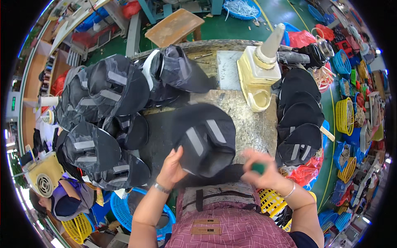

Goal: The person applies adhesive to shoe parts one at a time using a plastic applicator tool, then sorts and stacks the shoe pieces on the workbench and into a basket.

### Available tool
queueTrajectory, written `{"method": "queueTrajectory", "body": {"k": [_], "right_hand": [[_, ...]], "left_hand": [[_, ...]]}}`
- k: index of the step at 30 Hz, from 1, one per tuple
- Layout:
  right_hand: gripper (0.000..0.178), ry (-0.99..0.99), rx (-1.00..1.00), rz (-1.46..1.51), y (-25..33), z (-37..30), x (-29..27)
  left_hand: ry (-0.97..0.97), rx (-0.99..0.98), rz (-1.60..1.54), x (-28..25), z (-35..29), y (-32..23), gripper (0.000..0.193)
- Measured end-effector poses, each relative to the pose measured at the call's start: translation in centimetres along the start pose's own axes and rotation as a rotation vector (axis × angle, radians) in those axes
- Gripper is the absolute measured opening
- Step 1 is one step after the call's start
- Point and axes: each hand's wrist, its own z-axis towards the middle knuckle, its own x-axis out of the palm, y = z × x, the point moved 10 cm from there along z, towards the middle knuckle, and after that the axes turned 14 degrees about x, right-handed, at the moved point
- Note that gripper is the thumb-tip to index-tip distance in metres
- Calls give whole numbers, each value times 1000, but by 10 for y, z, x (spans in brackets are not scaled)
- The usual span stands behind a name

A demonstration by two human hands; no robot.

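The left hand [171,167] grips the near rim of a black cap [205,138] with grey strips, thumb over the edge and fingers hidden beneath, so the cap rises just beyond the hand over the near edge of the workbench [252,124]. The right hand [264,171], blurred, is closed around a small green object [259,167], just right of the cap and not touching it. More black caps are heaped [103,120] along the bench's left side, and a stack of caps [300,120] lines its right edge. A cream-coloured machine [258,72] with a cone stands toward the far right corner.
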Motion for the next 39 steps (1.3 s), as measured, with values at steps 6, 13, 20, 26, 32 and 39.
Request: {"method": "queueTrajectory", "body": {"k": [6, 13, 20, 26, 32, 39], "right_hand": [[11, -583, 532, 159, -122, 17, -105], [15, -810, 530, 1, -164, 14, -139], [27, -286, 448, 854, -86, 36, 12], [35, -414, 183, 206, -54, 36, 30], [28, -410, 165, 112, -63, 30, 45], [23, -500, 334, 158, -106, 5, 22]], "left_hand": [[-71, -63, 89, -58, -12, 19, 42], [-26, 21, 382, -31, -13, 15, 54], [-27, 79, 592, -33, -17, 18, 58], [-22, 122, 714, -26, -16, 10, 57], [-32, 108, 698, -36, -15, 11, 57], [-123, 11, 538, -52, -19, 18, 54]]}}
